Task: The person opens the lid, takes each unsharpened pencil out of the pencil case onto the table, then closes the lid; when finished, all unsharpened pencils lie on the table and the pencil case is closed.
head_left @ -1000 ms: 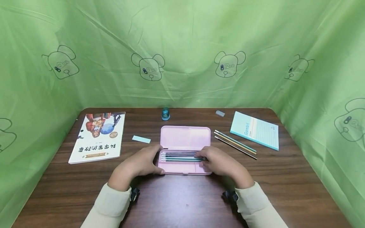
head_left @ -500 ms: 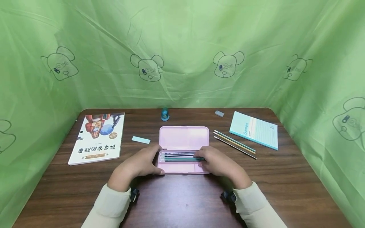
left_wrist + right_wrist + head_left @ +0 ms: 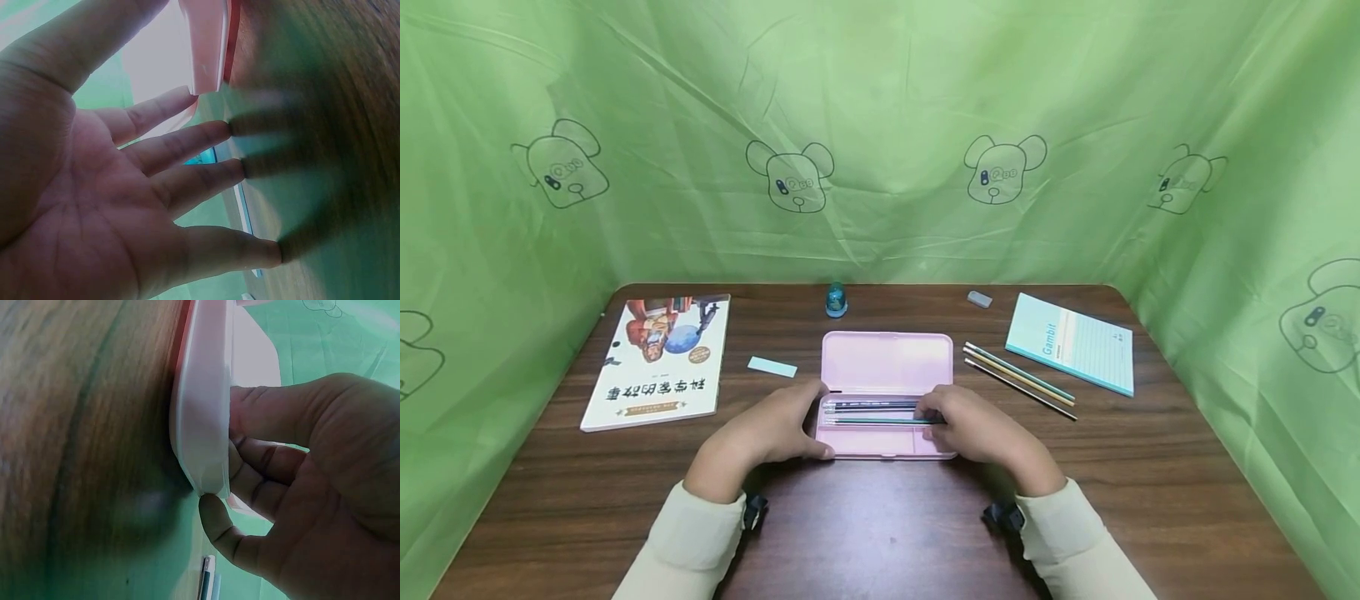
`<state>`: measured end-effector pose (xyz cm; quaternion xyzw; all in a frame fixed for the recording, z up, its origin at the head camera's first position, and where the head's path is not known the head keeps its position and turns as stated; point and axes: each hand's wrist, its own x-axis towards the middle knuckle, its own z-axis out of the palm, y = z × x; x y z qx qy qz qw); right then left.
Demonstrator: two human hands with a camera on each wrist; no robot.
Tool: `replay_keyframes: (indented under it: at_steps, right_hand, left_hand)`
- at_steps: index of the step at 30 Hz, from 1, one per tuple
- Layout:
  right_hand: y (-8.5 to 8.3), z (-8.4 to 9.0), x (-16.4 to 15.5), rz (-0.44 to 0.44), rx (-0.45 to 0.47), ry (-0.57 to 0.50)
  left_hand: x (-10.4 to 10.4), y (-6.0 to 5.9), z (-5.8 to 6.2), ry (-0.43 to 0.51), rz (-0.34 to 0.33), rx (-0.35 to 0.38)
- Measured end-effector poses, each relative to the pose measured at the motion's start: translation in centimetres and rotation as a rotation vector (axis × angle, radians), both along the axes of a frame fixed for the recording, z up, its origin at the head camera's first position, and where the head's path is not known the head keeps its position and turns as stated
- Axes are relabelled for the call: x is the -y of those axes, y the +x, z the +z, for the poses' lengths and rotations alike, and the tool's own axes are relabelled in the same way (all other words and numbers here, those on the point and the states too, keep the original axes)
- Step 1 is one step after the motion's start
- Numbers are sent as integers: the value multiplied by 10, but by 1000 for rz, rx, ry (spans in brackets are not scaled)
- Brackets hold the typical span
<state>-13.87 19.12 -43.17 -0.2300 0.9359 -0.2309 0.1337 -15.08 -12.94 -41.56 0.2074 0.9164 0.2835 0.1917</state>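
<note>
Pencil case (image 3: 886, 367) open mid-desk (image 3: 880, 533), pencils (image 3: 872, 413) in tray. Left hand (image 3: 771, 429) flat, steadying left end. Right hand (image 3: 973, 425) apparently pinching pencil tips. Step: seating pencils. Next: loose pencils (image 3: 1018, 379), careful alignment.

Evenly, softly lit from above in the head view, sharp at centre, bowed toward the edges. Faint shadows only under the sleeves. Dim, green-tinted and blurred in both wrist views (the surface (image 3: 325, 125) smeared, nothing crisp).
</note>
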Motion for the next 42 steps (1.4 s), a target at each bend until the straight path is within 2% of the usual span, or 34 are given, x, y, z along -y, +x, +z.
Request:
replay_keyframes:
  at_steps: [17, 26, 32, 35, 39, 42]
  right_hand:
    - [-1, 1, -6, -14, 20, -46]
    - [-2, 8, -21, -12, -27, -150]
    - [-3, 23, -44, -100, 7, -267]
    - [-4, 32, -63, -162, -12, -290]
    - [-3, 45, -91, -279, -52, -269]
    - [-4, 49, -113, -358, -89, -212]
  left_hand:
    - [-2, -1, 0, 11, -7, -4]
    - [-2, -2, -1, 9, -19, -25]
    - [-3, -2, -1, 3, -13, -10]
    - [-3, -1, -2, -1, -11, -1]
    - [-2, -1, -1, -2, -7, 6]
    - [-1, 0, 0, 0, -1, 10]
